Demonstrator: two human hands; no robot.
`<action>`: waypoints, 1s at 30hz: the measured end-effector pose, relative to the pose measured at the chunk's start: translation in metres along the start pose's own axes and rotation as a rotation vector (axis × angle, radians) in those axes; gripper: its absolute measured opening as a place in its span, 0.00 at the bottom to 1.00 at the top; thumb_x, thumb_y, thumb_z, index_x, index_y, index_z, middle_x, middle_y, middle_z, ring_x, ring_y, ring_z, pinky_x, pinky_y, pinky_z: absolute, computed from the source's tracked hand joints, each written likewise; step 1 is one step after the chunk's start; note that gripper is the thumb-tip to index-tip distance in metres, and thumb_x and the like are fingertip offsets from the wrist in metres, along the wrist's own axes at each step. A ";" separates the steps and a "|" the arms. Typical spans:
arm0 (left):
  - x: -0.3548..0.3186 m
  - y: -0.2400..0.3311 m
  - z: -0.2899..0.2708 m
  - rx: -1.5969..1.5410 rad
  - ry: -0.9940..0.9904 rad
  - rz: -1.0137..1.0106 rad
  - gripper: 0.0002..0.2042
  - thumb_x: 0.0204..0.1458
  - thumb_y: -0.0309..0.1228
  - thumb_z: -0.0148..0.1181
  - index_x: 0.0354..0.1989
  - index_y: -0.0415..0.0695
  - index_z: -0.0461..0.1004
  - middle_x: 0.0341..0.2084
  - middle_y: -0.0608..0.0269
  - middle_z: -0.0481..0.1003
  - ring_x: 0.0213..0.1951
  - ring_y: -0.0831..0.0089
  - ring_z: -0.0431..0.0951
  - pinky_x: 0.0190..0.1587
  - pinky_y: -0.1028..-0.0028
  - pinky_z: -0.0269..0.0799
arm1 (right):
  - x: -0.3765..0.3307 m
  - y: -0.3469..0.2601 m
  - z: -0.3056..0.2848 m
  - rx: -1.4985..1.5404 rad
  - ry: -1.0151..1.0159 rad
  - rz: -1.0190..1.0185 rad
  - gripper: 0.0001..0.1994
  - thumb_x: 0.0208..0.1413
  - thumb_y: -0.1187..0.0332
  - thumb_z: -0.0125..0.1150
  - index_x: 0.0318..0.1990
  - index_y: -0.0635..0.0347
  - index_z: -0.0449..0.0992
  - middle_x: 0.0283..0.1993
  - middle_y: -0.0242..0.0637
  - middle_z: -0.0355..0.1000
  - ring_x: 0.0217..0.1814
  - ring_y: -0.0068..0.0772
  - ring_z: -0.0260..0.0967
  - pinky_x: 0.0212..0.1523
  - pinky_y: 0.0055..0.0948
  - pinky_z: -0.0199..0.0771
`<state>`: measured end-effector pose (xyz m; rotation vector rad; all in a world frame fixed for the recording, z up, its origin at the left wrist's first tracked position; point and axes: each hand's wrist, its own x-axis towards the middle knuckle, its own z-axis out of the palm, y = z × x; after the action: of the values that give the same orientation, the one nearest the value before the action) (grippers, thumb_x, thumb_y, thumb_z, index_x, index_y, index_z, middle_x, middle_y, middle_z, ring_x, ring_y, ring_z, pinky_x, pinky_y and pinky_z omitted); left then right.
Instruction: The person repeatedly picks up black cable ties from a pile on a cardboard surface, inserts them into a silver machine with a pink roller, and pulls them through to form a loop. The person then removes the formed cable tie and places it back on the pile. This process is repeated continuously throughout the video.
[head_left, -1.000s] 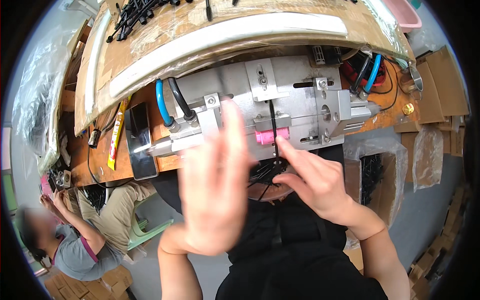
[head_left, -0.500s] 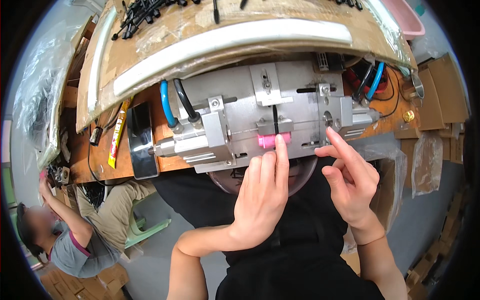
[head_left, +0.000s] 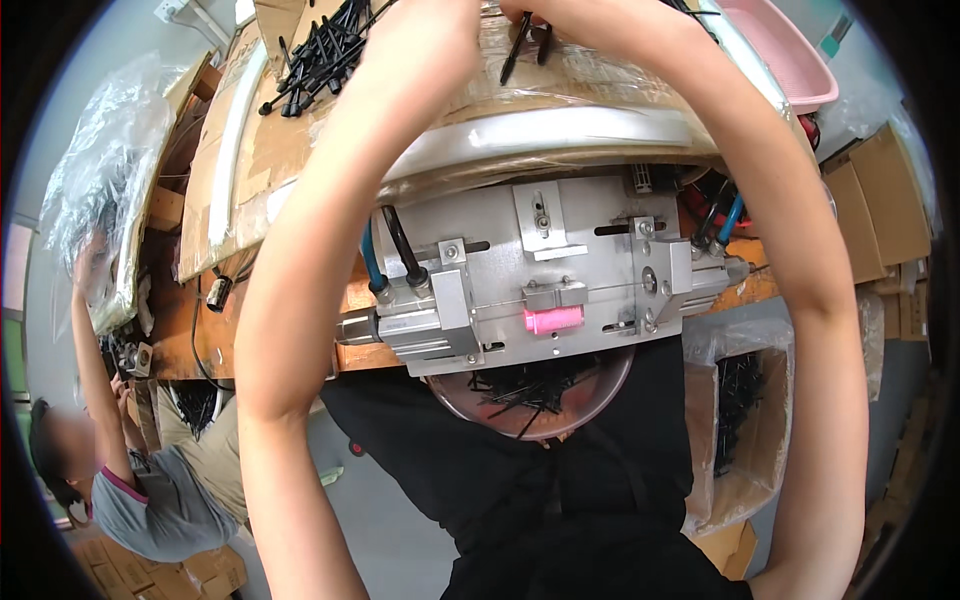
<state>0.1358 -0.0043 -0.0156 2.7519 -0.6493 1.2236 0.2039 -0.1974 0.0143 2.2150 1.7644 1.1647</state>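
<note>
Both arms reached up over the surface [head_left: 300,150]. The right hand [head_left: 560,12] pinched black plastic pieces [head_left: 525,40] at the top edge; the left hand [head_left: 440,25] was cropped, its grip impossible to tell.

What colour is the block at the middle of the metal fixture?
Bright pink block, on the grey metal fixture; head view.

Both forearms raised steeply from the lower edge toward twelve o'clock, nearly meeting at the top. Left hand [head_left: 440,30] partly cut off at eleven o'clock, grip not visible. Right hand [head_left: 560,12] at twelve o'clock, fingers pinched, mostly out of frame.
</note>
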 end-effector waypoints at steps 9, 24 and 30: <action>-0.058 0.015 -0.086 -0.422 -0.328 -0.077 0.11 0.50 0.26 0.65 0.41 0.38 0.74 0.27 0.62 0.70 0.31 0.70 0.69 0.37 0.74 0.68 | -0.003 -0.043 -0.030 0.134 0.012 0.043 0.03 0.44 0.74 0.60 0.28 0.63 0.75 0.35 0.40 0.70 0.46 0.41 0.68 0.47 0.35 0.68; -0.183 0.172 -0.111 -0.268 -0.049 -0.305 0.16 0.41 0.24 0.65 0.42 0.42 0.81 0.35 0.62 0.73 0.34 0.68 0.73 0.37 0.70 0.70 | -0.103 -0.083 -0.130 1.194 0.333 0.989 0.10 0.62 0.74 0.54 0.48 0.69 0.73 0.40 0.41 0.73 0.37 0.28 0.70 0.37 0.24 0.68; -0.186 0.211 -0.083 -0.251 -0.369 -0.391 0.34 0.39 0.21 0.68 0.61 0.34 0.67 0.36 0.59 0.70 0.37 0.63 0.69 0.42 0.66 0.67 | -0.136 -0.119 -0.140 1.153 0.334 0.991 0.17 0.66 0.68 0.54 0.58 0.68 0.68 0.45 0.42 0.71 0.37 0.20 0.67 0.34 0.17 0.64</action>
<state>-0.1172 -0.1122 -0.1167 2.7241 -0.2374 0.5242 0.0182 -0.3282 -0.0141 4.0981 1.6186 0.5452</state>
